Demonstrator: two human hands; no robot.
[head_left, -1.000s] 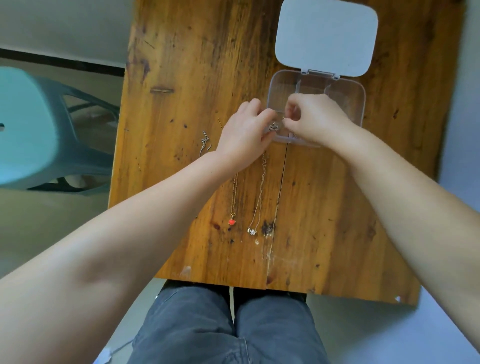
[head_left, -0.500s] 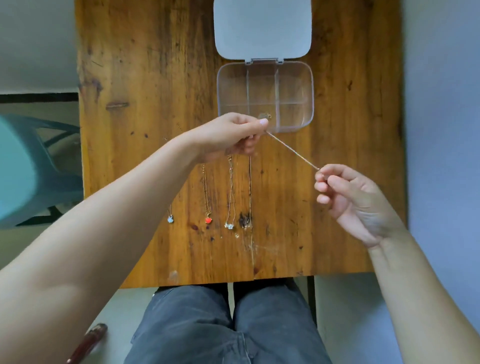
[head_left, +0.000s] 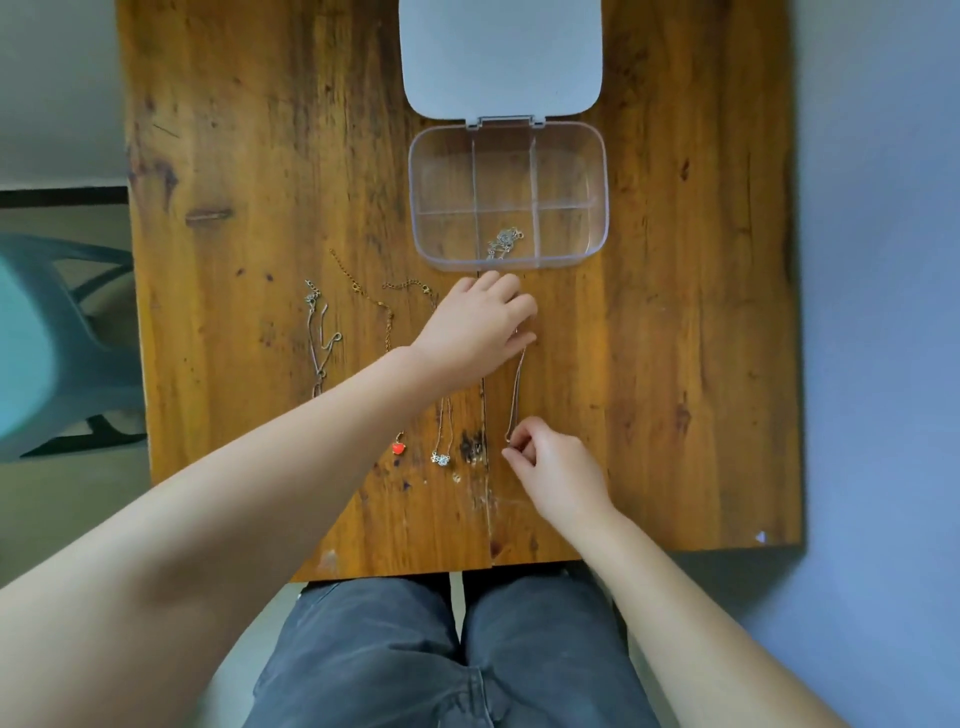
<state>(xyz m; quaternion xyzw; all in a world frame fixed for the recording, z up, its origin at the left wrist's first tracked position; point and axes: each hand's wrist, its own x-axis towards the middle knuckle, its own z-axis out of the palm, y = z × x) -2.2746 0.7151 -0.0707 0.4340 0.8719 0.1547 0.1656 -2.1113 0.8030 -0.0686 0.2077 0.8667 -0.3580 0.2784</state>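
A thin silver chain necklace (head_left: 516, 391) lies stretched lengthwise on the wooden table (head_left: 675, 338). My left hand (head_left: 480, 325) holds its far end under the fingertips, just in front of the clear compartment box (head_left: 597, 171). My right hand (head_left: 553, 465) pinches its near end between thumb and fingers. Another small silver chain (head_left: 504, 241) lies in the box's near middle compartment. To the left, three more necklaces lie in a row: a silver one (head_left: 318, 338), a gold one with a red heart pendant (head_left: 398, 447), and one with a clear stone pendant (head_left: 440, 458).
The box's grey lid (head_left: 501, 57) lies open flat behind it. A teal plastic chair (head_left: 47, 338) stands left of the table. My knees in grey trousers (head_left: 457, 654) sit under the near table edge. Blue floor lies to the right.
The chain was drawn out of the box, first pulled taut between both hands, then laid down on the table. My right hand came nearer and left; my left hand lowered onto the table.
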